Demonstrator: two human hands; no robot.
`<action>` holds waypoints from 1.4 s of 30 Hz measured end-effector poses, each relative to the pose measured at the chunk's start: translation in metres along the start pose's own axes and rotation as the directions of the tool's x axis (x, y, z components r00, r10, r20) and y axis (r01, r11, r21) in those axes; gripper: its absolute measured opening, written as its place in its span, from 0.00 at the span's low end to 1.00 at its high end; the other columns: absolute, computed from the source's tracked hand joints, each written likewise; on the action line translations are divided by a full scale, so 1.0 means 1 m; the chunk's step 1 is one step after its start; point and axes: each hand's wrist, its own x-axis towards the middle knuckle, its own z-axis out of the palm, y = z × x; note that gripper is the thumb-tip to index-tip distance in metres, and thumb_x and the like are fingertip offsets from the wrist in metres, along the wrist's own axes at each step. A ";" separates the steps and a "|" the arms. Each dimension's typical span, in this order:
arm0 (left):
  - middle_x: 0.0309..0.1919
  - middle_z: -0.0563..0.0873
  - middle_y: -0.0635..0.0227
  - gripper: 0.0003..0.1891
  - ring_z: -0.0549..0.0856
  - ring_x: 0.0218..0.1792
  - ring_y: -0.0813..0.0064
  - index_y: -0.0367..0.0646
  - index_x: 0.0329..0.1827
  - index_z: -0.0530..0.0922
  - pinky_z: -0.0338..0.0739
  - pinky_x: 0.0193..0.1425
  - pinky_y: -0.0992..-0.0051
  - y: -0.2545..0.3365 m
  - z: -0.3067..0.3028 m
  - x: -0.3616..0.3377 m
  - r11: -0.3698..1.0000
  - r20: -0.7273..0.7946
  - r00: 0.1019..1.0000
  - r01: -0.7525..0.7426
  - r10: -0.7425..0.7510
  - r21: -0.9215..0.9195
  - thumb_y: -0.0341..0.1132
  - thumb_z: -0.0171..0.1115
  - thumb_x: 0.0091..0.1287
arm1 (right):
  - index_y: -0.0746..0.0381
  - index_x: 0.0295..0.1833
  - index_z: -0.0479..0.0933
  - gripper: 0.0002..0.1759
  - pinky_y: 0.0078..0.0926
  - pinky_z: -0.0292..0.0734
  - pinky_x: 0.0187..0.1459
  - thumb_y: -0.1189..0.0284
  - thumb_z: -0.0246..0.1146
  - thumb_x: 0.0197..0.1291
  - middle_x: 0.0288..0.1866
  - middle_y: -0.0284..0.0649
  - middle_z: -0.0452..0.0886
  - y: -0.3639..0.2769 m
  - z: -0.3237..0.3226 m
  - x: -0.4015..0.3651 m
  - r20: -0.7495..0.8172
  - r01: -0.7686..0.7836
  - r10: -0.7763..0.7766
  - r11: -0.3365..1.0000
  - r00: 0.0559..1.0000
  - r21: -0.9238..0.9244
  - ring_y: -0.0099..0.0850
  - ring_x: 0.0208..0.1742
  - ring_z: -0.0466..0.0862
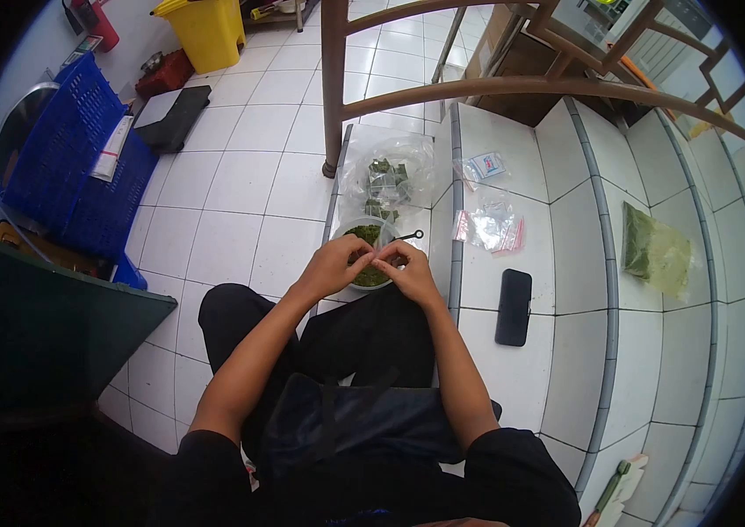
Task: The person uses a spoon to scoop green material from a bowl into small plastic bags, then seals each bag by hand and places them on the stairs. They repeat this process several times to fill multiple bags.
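Note:
Fingertips of my left hand [337,265] and my right hand [406,269] meet in a pinch above a round tub [372,284] of green, crumbly leaf material [360,235]. Between them is what looks like a small clear plastic bag [383,239], partly hidden by the fingers. A dark utensil handle with a ring end [417,234] sticks out at the tub's right side. Just beyond the tub lies a large clear plastic bag [421,158] containing small packets of green leaf [385,179].
Clear zip bags [488,228], a blue-labelled packet [485,165] and a black phone [514,307] lie on the tiled step to the right. Higher up rests a large bag of green material [653,253]. A brown metal railing [334,88] stands ahead; blue crates [65,167] are left.

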 end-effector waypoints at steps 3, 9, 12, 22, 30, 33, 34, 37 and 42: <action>0.40 0.87 0.60 0.13 0.89 0.42 0.62 0.38 0.46 0.85 0.82 0.49 0.67 0.009 -0.002 0.000 0.999 0.070 0.997 0.023 -0.021 -0.038 0.40 0.72 0.72 | 0.63 0.40 0.84 0.08 0.18 0.71 0.35 0.75 0.77 0.60 0.39 0.31 0.84 0.004 0.001 0.000 -0.024 0.082 -0.083 0.996 0.996 -0.017 0.17 0.33 0.78; 0.40 0.87 0.60 0.12 0.88 0.42 0.60 0.39 0.47 0.85 0.81 0.49 0.65 0.003 0.002 -0.002 0.999 0.056 0.998 0.004 -0.001 -0.044 0.39 0.71 0.72 | 0.64 0.40 0.84 0.08 0.19 0.75 0.38 0.75 0.77 0.59 0.39 0.32 0.84 -0.005 0.000 -0.002 0.030 0.086 -0.084 0.995 0.996 -0.050 0.18 0.35 0.81; 0.40 0.87 0.59 0.10 0.87 0.42 0.59 0.40 0.47 0.85 0.80 0.48 0.64 -0.001 0.003 -0.002 0.999 0.032 0.999 -0.030 0.031 -0.039 0.37 0.70 0.72 | 0.64 0.41 0.84 0.08 0.20 0.76 0.39 0.75 0.77 0.60 0.40 0.33 0.85 -0.003 -0.001 -0.001 0.047 0.091 -0.088 0.994 0.995 -0.062 0.19 0.36 0.81; 0.39 0.86 0.56 0.09 0.87 0.42 0.56 0.38 0.46 0.82 0.80 0.48 0.62 0.005 -0.001 0.000 0.999 0.079 0.996 0.038 -0.036 -0.025 0.34 0.69 0.71 | 0.64 0.42 0.81 0.11 0.23 0.77 0.40 0.69 0.75 0.65 0.38 0.33 0.85 -0.006 -0.008 -0.001 0.069 -0.014 0.018 0.998 0.997 -0.066 0.19 0.36 0.81; 0.34 0.79 0.50 0.12 0.82 0.38 0.49 0.35 0.40 0.74 0.75 0.44 0.58 -0.013 0.018 -0.005 0.995 0.150 0.986 -0.067 0.077 -0.075 0.37 0.60 0.74 | 0.67 0.44 0.75 0.14 0.32 0.75 0.42 0.67 0.54 0.78 0.33 0.40 0.79 -0.006 0.005 -0.007 0.298 0.131 -0.086 0.983 0.951 -0.132 0.29 0.36 0.78; 0.33 0.79 0.50 0.13 0.81 0.37 0.48 0.34 0.40 0.73 0.74 0.44 0.58 -0.006 0.014 -0.003 0.994 0.238 0.970 -0.030 0.055 -0.107 0.38 0.60 0.73 | 0.67 0.44 0.75 0.14 0.30 0.75 0.42 0.66 0.54 0.79 0.33 0.39 0.78 -0.004 0.004 -0.008 0.336 0.059 -0.043 0.998 0.941 -0.037 0.27 0.36 0.78; 0.33 0.78 0.50 0.14 0.80 0.37 0.48 0.34 0.39 0.72 0.74 0.44 0.58 -0.006 0.014 -0.002 0.994 0.236 0.969 -0.048 0.070 -0.096 0.39 0.60 0.73 | 0.67 0.44 0.75 0.14 0.29 0.75 0.42 0.66 0.54 0.79 0.32 0.38 0.78 -0.004 0.003 -0.008 0.345 0.043 -0.042 0.999 0.938 0.005 0.26 0.36 0.77; 0.32 0.77 0.51 0.15 0.79 0.37 0.49 0.34 0.39 0.72 0.74 0.44 0.58 -0.009 0.019 -0.004 0.990 0.178 0.975 -0.125 0.134 -0.059 0.39 0.61 0.72 | 0.67 0.44 0.76 0.15 0.28 0.76 0.42 0.66 0.54 0.80 0.33 0.37 0.79 -0.006 0.000 -0.008 0.342 0.054 -0.031 0.997 0.939 -0.057 0.25 0.36 0.78; 0.32 0.77 0.51 0.15 0.78 0.36 0.49 0.35 0.37 0.72 0.73 0.44 0.58 -0.011 0.021 -0.003 0.984 0.113 0.977 -0.176 0.179 -0.037 0.40 0.62 0.72 | 0.67 0.45 0.77 0.15 0.28 0.76 0.43 0.66 0.54 0.79 0.35 0.35 0.81 -0.007 0.001 -0.006 0.331 0.038 -0.026 0.999 0.943 -0.032 0.24 0.37 0.79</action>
